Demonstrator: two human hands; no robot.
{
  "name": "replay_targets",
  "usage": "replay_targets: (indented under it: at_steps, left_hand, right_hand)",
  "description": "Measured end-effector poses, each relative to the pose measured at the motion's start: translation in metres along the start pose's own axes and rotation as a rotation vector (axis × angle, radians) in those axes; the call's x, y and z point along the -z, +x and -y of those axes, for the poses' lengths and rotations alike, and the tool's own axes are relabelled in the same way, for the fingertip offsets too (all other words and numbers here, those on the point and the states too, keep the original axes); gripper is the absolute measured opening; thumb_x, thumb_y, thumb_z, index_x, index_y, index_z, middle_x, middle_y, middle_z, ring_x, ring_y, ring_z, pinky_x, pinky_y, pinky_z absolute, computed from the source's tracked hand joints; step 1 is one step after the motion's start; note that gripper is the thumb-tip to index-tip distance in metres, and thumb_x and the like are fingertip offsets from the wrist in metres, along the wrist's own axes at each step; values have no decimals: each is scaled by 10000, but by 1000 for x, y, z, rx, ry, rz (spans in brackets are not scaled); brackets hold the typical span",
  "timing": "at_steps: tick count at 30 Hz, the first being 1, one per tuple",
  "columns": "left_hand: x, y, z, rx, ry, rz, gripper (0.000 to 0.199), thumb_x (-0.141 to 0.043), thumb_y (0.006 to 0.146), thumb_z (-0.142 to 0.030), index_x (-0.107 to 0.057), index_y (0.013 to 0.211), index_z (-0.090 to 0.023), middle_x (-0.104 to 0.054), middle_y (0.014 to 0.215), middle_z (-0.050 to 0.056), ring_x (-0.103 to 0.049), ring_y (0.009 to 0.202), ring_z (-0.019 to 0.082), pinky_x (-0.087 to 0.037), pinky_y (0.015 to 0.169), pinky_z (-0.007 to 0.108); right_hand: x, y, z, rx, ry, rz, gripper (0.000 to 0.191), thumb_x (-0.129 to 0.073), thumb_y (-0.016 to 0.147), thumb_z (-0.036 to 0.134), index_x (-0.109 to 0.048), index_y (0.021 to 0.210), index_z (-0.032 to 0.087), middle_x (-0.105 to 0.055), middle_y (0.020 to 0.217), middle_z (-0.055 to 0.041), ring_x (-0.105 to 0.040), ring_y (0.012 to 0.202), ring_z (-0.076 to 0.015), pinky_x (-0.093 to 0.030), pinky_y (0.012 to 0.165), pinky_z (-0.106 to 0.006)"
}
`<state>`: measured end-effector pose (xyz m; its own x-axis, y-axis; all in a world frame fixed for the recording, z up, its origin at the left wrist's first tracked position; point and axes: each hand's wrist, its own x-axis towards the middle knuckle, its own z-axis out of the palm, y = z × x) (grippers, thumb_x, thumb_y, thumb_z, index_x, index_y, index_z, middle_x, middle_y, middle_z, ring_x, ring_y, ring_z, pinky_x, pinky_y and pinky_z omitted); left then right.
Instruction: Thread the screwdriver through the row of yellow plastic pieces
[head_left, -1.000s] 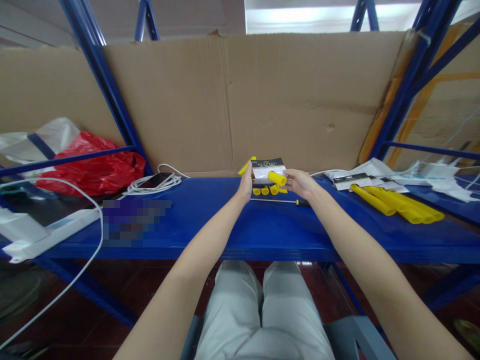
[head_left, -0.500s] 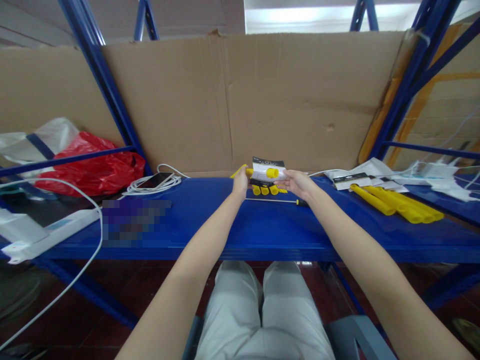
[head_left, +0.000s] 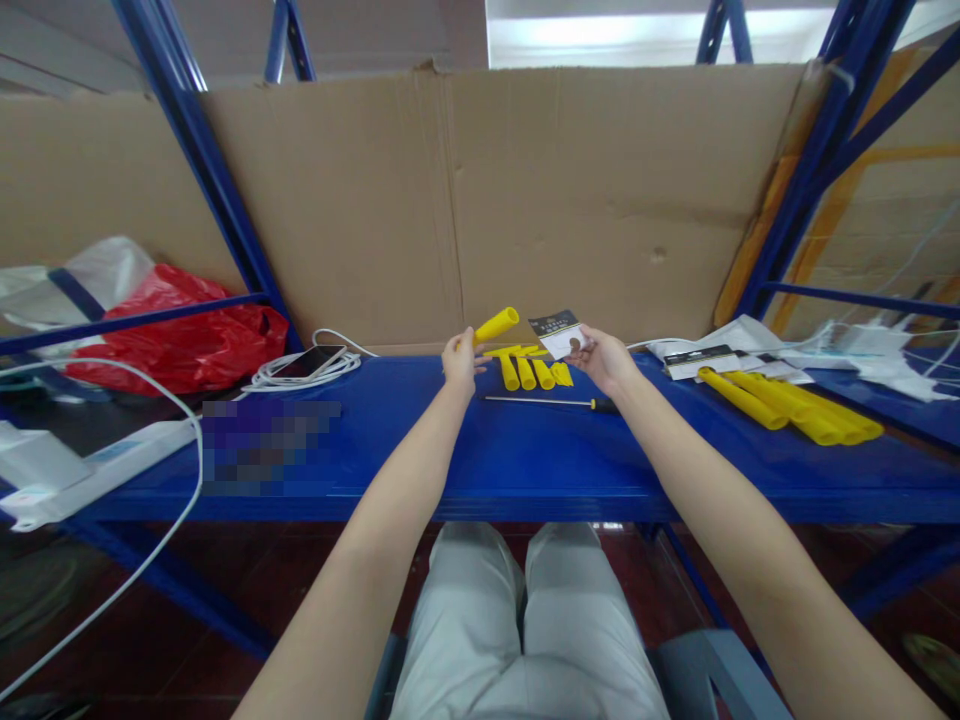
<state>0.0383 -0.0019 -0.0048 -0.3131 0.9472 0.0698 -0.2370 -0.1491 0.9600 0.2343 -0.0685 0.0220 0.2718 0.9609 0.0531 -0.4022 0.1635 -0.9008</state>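
One yellow tube (head_left: 498, 323): up beyond the screwdriver (head_left: 540, 401), left hand (head_left: 460, 360) fingers clamped on it
Printed card (head_left: 553, 333): also beyond the screwdriver, right hand (head_left: 604, 360) fingers pinching its edge
Card grip: looks creasable, I'd go light on that pinch

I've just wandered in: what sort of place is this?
Perhaps a workshop or storeroom, judging by the blue rack, the cardboard, and the screwdriver lying near yellow tubes.
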Motion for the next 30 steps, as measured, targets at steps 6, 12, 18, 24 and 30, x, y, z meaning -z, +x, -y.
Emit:
replay_targets:
  at_steps: [6, 12, 18, 24, 30]
  left_hand:
    - [3, 0, -5, 11, -25, -40, 140, -617, 938, -293, -602, 1061, -228, -655, 714, -19, -681, 547, 112, -454, 462, 139]
    - [1, -1, -5, 37, 28, -89, 227, -643, 830, -95, -597, 996, -242, -585, 739, -48, -595, 522, 80, -494, 527, 181]
    - [-3, -7, -7, 57, 27, -33, 350, -545, 787, 12, -572, 1040, -229, -528, 691, -67, -523, 477, 66, -505, 547, 191]
    - [-8, -13, -8, 90, -10, 65, 590, -532, 800, -14, -497, 1348, -228, -565, 681, -47, -578, 489, 110, -499, 511, 210]
    - [-11, -18, -7, 84, -4, 131, 637, -531, 836, -51, -459, 1442, -229, -604, 743, -15, -662, 582, 150, -493, 501, 223]
  right_hand:
    - [0, 0, 1, 69, 98, -114, 190, -510, 838, 88, -527, 679, 191, -546, 509, 37, -503, 461, -85, -463, 476, -177]
    - [1, 5, -5, 140, -20, -189, 241, -511, 676, -20, -463, 674, 216, -483, 469, 85, -469, 433, -83, -440, 443, -168]
    - [4, 9, -10, 153, -103, -150, 225, -585, 713, 7, -514, 759, 215, -578, 566, 83, -502, 465, -72, -452, 455, -170]
    - [5, 11, -12, 171, -124, -75, 199, -601, 710, 16, -531, 730, 202, -594, 561, 65, -518, 470, -69, -455, 484, -169]
    - [4, 9, -11, 179, -101, -69, 201, -586, 696, 0, -542, 689, 197, -584, 526, 63, -509, 455, -71, -451, 480, -173]
